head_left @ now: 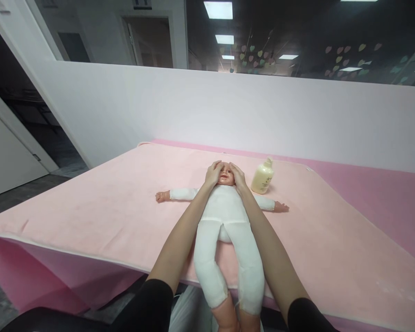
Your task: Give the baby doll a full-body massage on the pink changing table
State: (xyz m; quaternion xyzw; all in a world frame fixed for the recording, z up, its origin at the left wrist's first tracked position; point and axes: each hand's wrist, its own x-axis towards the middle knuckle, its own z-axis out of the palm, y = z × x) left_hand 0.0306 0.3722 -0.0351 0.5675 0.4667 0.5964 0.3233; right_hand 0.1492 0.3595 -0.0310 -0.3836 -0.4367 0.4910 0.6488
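A baby doll (224,216) in a white bodysuit lies on its back on the pink blanket (100,203), arms spread wide and legs hanging over the near edge. My left hand (213,174) rests flat on the left side of the doll's head. My right hand (237,175) rests on the right side, fingers over the forehead. Between the two hands the doll's face shows. Neither hand grips anything.
A pale yellow lotion bottle (263,177) stands just right of the doll's head, close to my right hand. The blanket covers a pink-draped table (383,193) against a white wall. An open doorway and grey floor lie to the left.
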